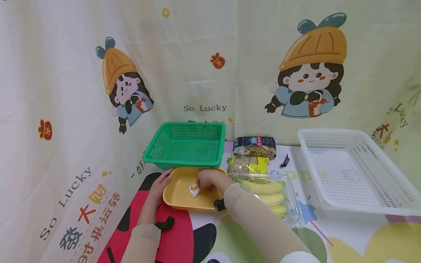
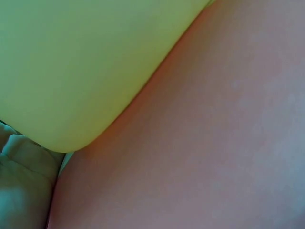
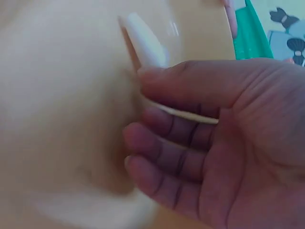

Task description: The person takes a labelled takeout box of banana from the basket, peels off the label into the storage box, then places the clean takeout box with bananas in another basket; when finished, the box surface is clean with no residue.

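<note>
Two hands are engaged. Left hand (image 1: 158,188): yellow tray (image 1: 180,190), immediately rightward, is gripped at the rim. Small printed packet (image 1: 194,190): contained in tray, left of the nearer right hand (image 1: 212,179), pinched by thumb and fingertips; long axis is directed away from thumb tip.

Basket (image 1: 184,162) behind tub (image 1: 181,195); banana box (image 1: 294,209) right of tub, packets (image 1: 249,164) behind box.

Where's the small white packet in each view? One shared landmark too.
Head: small white packet, below centre, slightly left, inside yellow tray, at the right hand.
Left wrist: not visible.
Right wrist: upper middle, pinched by that hand.
Shared landmark: yellow tray, in all three.
</note>
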The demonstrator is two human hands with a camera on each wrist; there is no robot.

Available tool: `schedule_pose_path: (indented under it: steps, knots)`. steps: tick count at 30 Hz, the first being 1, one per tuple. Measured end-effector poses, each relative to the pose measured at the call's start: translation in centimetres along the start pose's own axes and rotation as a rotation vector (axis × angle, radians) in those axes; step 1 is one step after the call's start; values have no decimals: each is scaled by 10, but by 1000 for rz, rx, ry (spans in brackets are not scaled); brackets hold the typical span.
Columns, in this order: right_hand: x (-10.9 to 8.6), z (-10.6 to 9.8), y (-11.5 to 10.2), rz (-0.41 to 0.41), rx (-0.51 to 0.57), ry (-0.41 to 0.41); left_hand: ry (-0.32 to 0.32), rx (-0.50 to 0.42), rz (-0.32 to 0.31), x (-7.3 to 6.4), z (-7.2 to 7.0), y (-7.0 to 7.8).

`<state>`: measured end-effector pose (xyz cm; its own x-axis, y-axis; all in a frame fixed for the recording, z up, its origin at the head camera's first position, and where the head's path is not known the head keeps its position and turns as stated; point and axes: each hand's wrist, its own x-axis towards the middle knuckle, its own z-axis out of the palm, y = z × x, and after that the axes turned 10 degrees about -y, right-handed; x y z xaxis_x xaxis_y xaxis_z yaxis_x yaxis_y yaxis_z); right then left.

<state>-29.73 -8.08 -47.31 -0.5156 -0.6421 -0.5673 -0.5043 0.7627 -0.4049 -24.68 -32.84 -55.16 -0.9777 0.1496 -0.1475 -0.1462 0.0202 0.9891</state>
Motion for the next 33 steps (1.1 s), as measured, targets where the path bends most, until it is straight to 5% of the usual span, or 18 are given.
schedule_pose_path:
  steps: [9,15,24,33]
  knots:
    - [-35,-15,20,-154,291,-97,9,-4,-12,-2,2,3]
    - [-62,-28,32,-251,413,-92,5,-11,-15,0,2,2]
    - [-143,-37,78,-280,387,85,3,-31,1,0,2,-2]
    - [-209,-5,129,-111,369,348,48,-67,-29,-3,4,5]
